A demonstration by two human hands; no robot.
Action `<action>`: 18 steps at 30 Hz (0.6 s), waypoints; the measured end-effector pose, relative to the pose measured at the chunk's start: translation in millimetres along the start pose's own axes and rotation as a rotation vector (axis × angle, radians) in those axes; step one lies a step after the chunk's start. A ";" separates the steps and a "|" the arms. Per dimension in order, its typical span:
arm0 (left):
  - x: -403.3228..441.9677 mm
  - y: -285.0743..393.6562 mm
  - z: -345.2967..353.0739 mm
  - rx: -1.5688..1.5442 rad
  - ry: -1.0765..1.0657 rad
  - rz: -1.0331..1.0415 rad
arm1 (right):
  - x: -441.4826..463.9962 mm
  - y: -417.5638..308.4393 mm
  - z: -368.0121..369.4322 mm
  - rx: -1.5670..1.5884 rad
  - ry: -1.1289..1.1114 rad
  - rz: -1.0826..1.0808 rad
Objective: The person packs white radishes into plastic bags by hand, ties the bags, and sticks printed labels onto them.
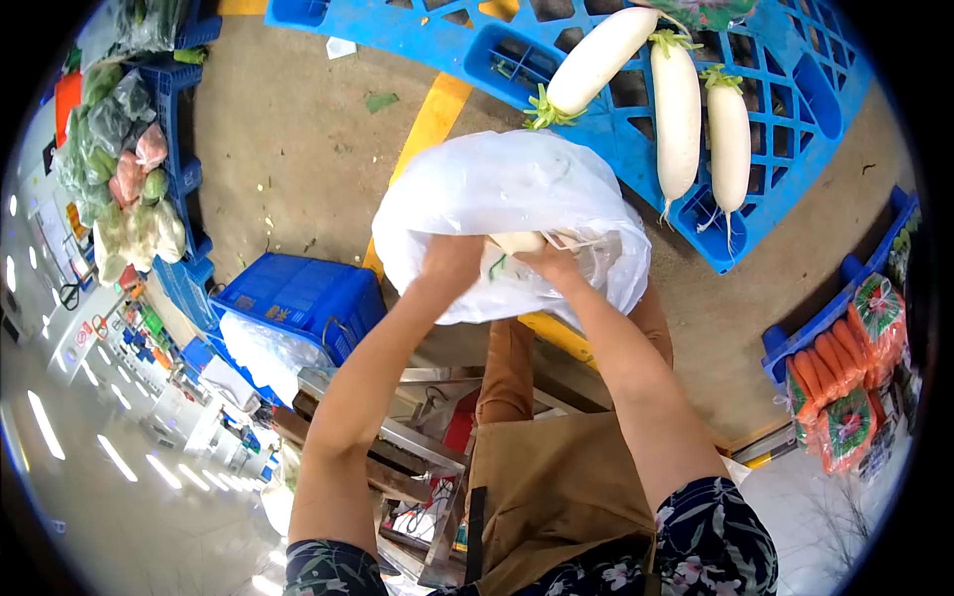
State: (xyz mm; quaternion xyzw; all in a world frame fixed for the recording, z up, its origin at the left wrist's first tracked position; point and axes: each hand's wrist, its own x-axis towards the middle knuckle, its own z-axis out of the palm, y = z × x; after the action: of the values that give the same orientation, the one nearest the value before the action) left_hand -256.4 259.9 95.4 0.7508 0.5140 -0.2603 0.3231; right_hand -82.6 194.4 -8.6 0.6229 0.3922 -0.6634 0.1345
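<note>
A large white plastic bag point(497, 179) hangs open in front of me, its mouth toward me. Both my hands reach inside it. Part of a white radish point(517, 241) shows between them in the opening. My right hand point(552, 262) is closed on the radish, with its fingertips partly out of sight. My left hand point(455, 260) is at the radish's other side, its fingers hidden by the bag and the hand itself. Beyond the bag, three white radishes with trimmed green tops, such as the middle one point(676, 119), lie on a blue plastic pallet point(437, 42).
A blue crate point(298, 298) stands at the left, near a metal-framed stand point(422, 437). Bagged vegetables point(124, 169) are stacked at far left. Packed carrots point(830, 363) lie by a blue pallet edge point(845, 288) on the right. A yellow line point(432, 114) crosses the floor.
</note>
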 end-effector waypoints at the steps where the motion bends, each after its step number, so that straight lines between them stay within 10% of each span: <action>1: 1.3 9.3 -1.9 -0.118 -0.282 -0.008 | -7.3 -11.1 -6.0 -0.025 0.041 0.029; 2: -15.6 7.1 33.4 0.100 0.046 0.275 | -13.8 -20.7 -15.2 0.054 -0.003 -0.019; 5: -23.6 26.3 29.8 0.063 -0.822 0.229 | 3.0 -10.2 -12.2 0.355 -0.031 -0.274; 12: -37.0 35.8 19.1 -0.110 -0.919 0.289 | 22.9 -51.8 -78.0 0.774 -0.154 -0.108; 15: -3.0 45.9 6.4 -0.591 -1.186 -0.041 | 17.5 -71.3 -103.2 0.802 -0.226 -0.005; 18: 25.2 43.4 50.9 -1.257 -0.858 -0.362 | 13.4 -82.9 -117.7 0.816 -0.272 0.067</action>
State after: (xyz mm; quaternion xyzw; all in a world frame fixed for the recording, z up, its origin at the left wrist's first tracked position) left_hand -210.1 225.4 53.3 0.1653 0.5095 -0.2363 0.8107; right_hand -55.5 333.9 17.9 0.5444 0.0560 -0.8354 -0.0510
